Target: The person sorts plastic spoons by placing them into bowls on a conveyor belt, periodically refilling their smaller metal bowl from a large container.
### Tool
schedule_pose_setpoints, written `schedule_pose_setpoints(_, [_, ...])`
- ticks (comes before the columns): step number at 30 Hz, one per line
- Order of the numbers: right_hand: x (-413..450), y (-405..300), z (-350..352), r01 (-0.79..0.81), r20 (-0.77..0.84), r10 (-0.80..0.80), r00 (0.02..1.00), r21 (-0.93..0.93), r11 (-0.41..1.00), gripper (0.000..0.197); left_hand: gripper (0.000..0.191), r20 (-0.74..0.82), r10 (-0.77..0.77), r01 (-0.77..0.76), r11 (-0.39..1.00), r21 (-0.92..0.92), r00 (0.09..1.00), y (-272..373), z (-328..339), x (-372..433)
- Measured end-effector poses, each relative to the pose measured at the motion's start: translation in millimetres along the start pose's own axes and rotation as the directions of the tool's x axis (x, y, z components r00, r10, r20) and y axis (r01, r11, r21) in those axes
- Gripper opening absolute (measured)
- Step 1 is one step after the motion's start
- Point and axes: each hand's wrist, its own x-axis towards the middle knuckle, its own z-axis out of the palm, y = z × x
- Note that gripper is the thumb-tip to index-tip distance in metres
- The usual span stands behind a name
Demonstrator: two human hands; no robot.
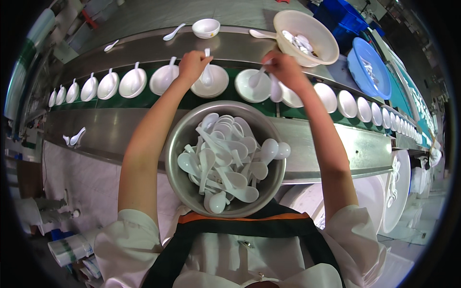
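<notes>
My left hand (pixel 192 66) pinches a white soup spoon (pixel 207 76) by its handle, its bowl end inside a white bowl (pixel 220 81) on the green conveyor belt (pixel 230 98). Over the bowl to the right (pixel 248 94), my right hand (pixel 285 69) grips a slightly blurred spoon (pixel 256 78). A second spoon (pixel 276 90) hangs below the same hand, in front of another bowl (pixel 292 99). Close to my body stands a steel basin (pixel 172 151) heaped with loose white spoons (pixel 234 180). Bowls left of my hands, such as this one (pixel 133 83), hold spoons.
Beyond the belt, a cream tub (pixel 327 39) and a blue basin (pixel 381 77) contain spoons. A small bowl (pixel 206 28) and single spoons (pixel 174 32) lie on the far steel ledge (pixel 144 45). More bowls (pixel 347 104) line the belt rightward. Two spoons (pixel 77 136) rest on the near ledge.
</notes>
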Motion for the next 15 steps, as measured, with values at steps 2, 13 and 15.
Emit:
schedule_pose_setpoints(2, [5, 13, 20, -0.002, 0.062, -0.001, 0.998, 0.042, 0.999, 0.027, 0.032, 0.011, -0.009, 0.008, 0.991, 0.133, 1.000, -1, 0, -12])
schedule_pose_setpoints(13, [-34, 53, 21, -0.062, -0.112, 0.024, 0.993, -0.351, 0.934, 0.059, 0.016, 0.464, 0.496, -0.440, 0.868, -0.231, 0.734, 117, -90, -133])
schedule_pose_setpoints(15, [-50, 34, 12, 0.061, -0.144, -0.113, 0.983, -0.325, 0.944, 0.061, 0.019, 0.456, 0.548, -0.476, 0.836, -0.273, 0.701, 122, -83, -152])
